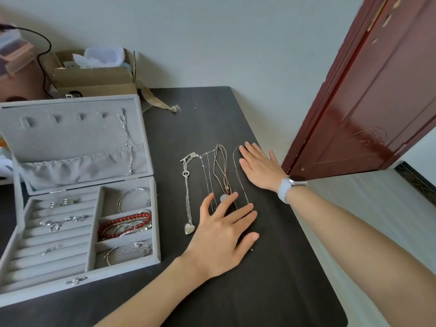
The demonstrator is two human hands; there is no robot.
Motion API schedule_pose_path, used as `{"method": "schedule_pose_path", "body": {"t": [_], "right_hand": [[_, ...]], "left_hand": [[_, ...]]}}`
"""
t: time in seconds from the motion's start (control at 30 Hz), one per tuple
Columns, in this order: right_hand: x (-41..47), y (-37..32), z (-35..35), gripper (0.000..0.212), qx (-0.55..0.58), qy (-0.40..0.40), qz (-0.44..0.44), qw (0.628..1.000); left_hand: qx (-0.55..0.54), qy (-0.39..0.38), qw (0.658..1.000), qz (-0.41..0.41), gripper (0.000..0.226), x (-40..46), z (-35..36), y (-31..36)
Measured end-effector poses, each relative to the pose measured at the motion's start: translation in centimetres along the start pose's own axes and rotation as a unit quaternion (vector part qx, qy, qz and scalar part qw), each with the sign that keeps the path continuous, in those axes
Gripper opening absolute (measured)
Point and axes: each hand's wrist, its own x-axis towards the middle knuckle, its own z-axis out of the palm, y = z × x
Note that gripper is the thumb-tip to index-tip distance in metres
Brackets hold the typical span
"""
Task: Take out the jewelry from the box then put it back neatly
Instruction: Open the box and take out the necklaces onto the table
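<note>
An open grey velvet jewelry box (155, 223) stands at the left of the dark table (271, 279). Its ring rolls hold several rings (62, 204); its right compartments hold silver bangles (133, 199), a red bead bracelet (125, 225) and thin bracelets (128, 252). One chain (126, 142) hangs in the lid. Several necklaces lie side by side on the table: a silver heart-pendant chain (187, 197), thin chains (207, 175), a brown cord necklace (220, 166), a fine chain (237, 166). My left hand (224, 237) rests flat over their lower ends. My right hand (259, 166) lies flat beside the rightmost chain.
A cardboard box (94, 79) with white wrapping sits behind the jewelry box, with a black cable (43, 55) at the back left. A dark red door (368, 95) stands open close to the table's right edge. A smartwatch (291, 185) is on my right wrist.
</note>
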Motion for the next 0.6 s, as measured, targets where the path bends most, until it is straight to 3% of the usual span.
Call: {"method": "schedule_pose_path", "body": {"t": [0.23, 0.5, 0.6], "right_hand": [[3.4, -0.3, -1.5, 0.047, -0.001, -0.025, -0.046, 0.999], [-2.0, -0.5, -2.0, 0.045, 0.17, 0.091, -0.008, 0.981], [-5.3, -1.4, -2.1, 0.043, 0.174, 0.163, 0.004, 0.971]], "left_hand": [[0.006, -0.005, 1.0, 0.0, 0.041, 0.0, -0.1, 0.0], [-0.032, 0.021, 0.999, -0.035, 0.041, 0.1, -0.5, 0.0], [-0.01, 0.043, 0.997, -0.066, 0.04, 0.0, -1.5, -0.2]]}}
